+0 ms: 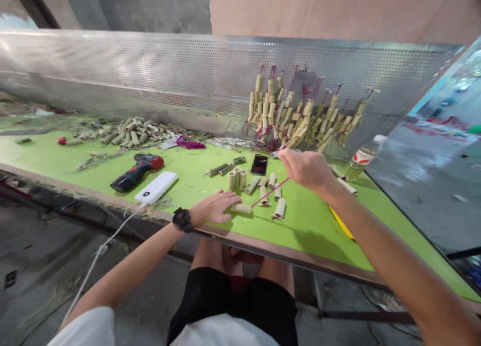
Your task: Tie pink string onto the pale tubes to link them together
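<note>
A purple string (pixel 271 191) runs taut from the end of a short bamboo tube (pixel 243 208) up to my right hand (pixel 306 169). My right hand is raised above the green table, its fingers closed on the string. My left hand (pixel 216 207), with a black watch at the wrist, grips the left end of that tube near the table's front edge. Several cut bamboo tubes (pixel 280 208) lie just beyond, some with small crosspieces at their ends. Three more tubes (pixel 237 178) stand upright behind my left hand.
A cordless drill (pixel 139 171) and a white power bank (pixel 157 187) with a cable lie to the left. Strung bamboo pieces (pixel 300 118) lean on the perforated metal panel (pixel 169 70). A bottle (pixel 364 158) and a yellow object (pixel 341 223) are at right; a bamboo pile (pixel 135 131) sits behind.
</note>
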A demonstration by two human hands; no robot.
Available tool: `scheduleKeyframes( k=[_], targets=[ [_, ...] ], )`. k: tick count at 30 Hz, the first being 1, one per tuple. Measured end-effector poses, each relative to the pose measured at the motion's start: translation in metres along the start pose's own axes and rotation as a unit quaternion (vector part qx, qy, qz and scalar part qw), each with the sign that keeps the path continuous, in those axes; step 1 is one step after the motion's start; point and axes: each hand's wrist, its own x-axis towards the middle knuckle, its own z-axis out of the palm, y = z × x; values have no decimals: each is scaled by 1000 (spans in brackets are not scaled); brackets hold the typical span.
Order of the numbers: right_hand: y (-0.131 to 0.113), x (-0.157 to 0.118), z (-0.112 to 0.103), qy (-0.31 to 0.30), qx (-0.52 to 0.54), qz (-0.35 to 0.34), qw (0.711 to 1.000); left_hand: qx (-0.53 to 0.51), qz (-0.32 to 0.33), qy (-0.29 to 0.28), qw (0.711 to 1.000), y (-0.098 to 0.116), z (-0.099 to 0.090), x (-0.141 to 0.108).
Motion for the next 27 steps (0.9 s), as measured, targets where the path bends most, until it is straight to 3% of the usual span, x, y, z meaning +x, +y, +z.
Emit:
scheduleKeyframes(
  k=[3,9,18,23,27],
  targets=[
    [-11,-11,14,-45,31,-37,998,4,26,-58,998,-10,7,-5],
    [-8,-23,29,-38,71,-23,996,-37,8,-54,998,-20,13,-2],
    [-2,-31,36,-43,61,4,997,-45,16,-76,996,-12,4,-9],
    [-5,-34,29,-48,60,2,997,-170,-20,-18,985,-24,6,-12],
    [-14,-36,20,-82,74,-2,994,-205,-58,48,976,-34,14,-12]
  ],
)
